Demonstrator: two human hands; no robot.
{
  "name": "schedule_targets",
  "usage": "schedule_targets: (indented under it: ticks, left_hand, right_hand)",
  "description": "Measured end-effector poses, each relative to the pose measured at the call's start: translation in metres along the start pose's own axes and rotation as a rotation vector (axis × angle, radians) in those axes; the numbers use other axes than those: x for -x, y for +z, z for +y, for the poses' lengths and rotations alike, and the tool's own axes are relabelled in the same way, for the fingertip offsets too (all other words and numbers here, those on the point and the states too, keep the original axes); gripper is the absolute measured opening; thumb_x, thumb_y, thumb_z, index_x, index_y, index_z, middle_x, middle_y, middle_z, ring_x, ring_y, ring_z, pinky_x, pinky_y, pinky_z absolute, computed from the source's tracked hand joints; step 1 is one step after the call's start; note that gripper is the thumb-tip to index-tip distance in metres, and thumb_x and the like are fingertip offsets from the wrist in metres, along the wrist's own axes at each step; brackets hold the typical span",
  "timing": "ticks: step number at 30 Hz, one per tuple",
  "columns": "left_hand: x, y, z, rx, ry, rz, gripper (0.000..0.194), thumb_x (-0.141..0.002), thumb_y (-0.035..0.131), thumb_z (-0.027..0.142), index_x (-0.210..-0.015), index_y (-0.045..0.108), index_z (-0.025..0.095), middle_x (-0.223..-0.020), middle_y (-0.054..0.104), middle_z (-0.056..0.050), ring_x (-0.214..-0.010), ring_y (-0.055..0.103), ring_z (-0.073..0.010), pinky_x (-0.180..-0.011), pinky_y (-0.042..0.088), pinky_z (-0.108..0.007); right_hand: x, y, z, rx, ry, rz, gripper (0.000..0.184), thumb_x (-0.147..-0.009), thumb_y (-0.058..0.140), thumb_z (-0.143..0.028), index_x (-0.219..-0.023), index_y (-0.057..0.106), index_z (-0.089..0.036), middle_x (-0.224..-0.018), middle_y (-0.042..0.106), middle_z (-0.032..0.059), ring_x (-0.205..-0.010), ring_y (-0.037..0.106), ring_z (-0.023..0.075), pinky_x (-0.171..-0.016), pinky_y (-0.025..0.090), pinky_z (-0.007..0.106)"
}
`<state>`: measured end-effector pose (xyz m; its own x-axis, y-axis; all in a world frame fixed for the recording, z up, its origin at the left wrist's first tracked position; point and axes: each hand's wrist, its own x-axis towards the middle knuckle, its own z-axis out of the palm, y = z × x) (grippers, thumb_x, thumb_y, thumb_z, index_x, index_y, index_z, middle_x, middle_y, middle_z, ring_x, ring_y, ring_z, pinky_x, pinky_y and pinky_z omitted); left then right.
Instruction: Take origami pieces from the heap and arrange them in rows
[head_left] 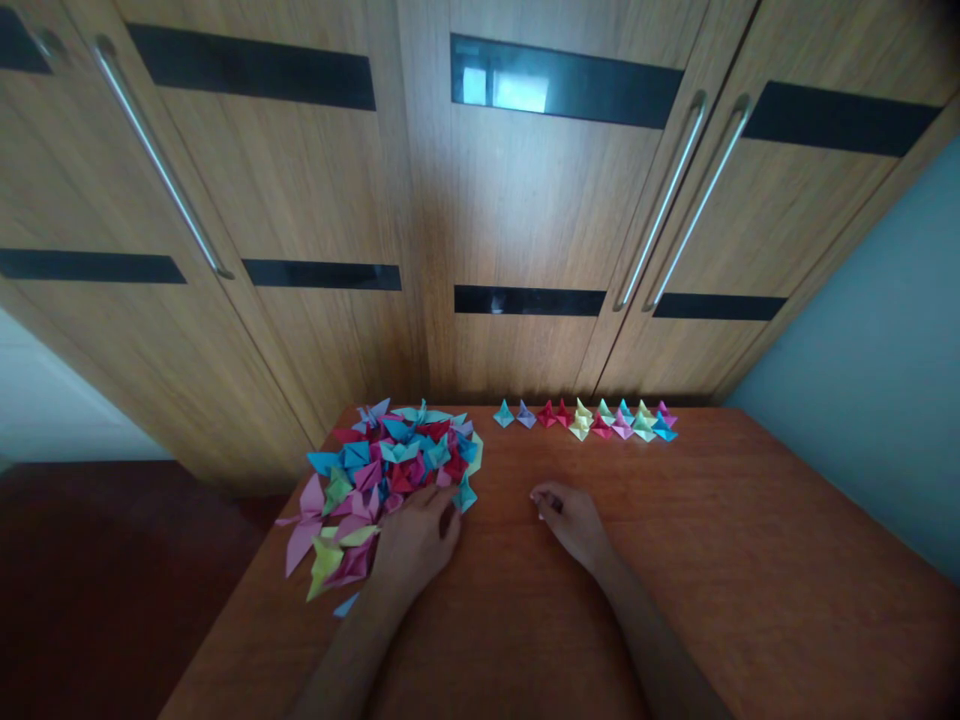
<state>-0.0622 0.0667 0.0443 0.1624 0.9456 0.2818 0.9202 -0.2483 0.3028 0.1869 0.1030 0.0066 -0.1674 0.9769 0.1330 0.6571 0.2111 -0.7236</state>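
A heap of colourful origami paper cranes (397, 452) lies at the table's left side, in pinks, blues, reds, greens and yellows. My left hand (420, 530) rests at the heap's near right edge with its fingers curled in among the cranes. Its fingertips are partly hidden, so what they pinch cannot be made out. To the right, my right hand (574, 522) hovers over or rests on the table, fingers curled towards the thumb and no paper showing in them. Beyond it, folded cranes (622, 424) stand in a row along the far edge, doubled up towards the right.
The reddish-brown wooden table (720, 560) meets a wooden wardrobe (525, 220) with metal handles at its far edge. A pale blue wall (877, 330) is on the right. Dark floor (112, 580) lies past the table's left edge.
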Motion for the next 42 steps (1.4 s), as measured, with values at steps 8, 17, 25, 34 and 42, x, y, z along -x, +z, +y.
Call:
schedule_targets:
  ticks: [8,17,25,34,42]
  left_hand:
    - [-0.001,0.007,0.003,-0.003,0.038,-0.085,0.021,-0.086,0.047,0.023,-0.101,0.062,0.025,-0.098,0.066,-0.005,-0.081,0.064,-0.0198,-0.068,0.046,-0.028]
    - [-0.002,0.009,0.005,0.336,0.081,0.002,0.019,-0.083,0.051,0.019,-0.094,0.065,0.023,-0.094,0.067,-0.003,-0.085,0.063,-0.0167,-0.079,0.048,-0.027]
    - [0.005,0.015,0.036,0.705,0.091,-0.104,0.016,-0.082,0.055,0.023,-0.090,0.069,0.023,-0.080,0.068,-0.001,-0.069,0.059,-0.0128,-0.064,0.046,-0.022]
    - [0.005,0.014,0.045,0.915,-0.035,-0.165,0.015,-0.079,0.060,0.030,-0.084,0.069,0.019,-0.074,0.067,-0.001,-0.066,0.058,-0.0129,-0.061,0.046,-0.021]
    - [-0.021,0.017,0.061,0.972,0.036,-0.163,0.016,-0.080,0.060,0.029,-0.087,0.069,0.018,-0.082,0.070,-0.002,-0.073,0.062,-0.0145,-0.068,0.047,-0.022]
  right_hand:
    - [0.000,-0.001,0.001,0.004,-0.019,-0.002,0.024,-0.083,0.044,-0.030,-0.081,0.067,-0.021,-0.070,0.067,0.0012,-0.065,0.060,0.0153,-0.062,0.042,0.024]
    - [0.000,-0.003,-0.004,-0.215,0.004,-0.011,0.028,-0.083,0.047,-0.038,-0.083,0.067,-0.019,-0.067,0.065,0.0012,-0.063,0.059,0.0146,-0.060,0.043,0.024]
    - [0.006,-0.009,-0.023,-0.684,0.061,-0.114,0.035,-0.075,0.060,-0.048,-0.092,0.065,-0.018,-0.075,0.063,0.0009,-0.065,0.054,0.0118,-0.059,0.042,0.022]
    - [0.008,-0.013,-0.022,-0.784,0.078,-0.135,0.030,-0.074,0.064,-0.047,-0.075,0.064,-0.017,-0.064,0.056,-0.0020,-0.056,0.045,0.0086,-0.053,0.034,0.020]
    - [0.000,-0.011,-0.008,-0.932,0.115,0.087,0.031,-0.076,0.061,-0.049,-0.076,0.063,-0.018,-0.056,0.046,-0.0041,-0.049,0.035,0.0076,-0.046,0.026,0.020]
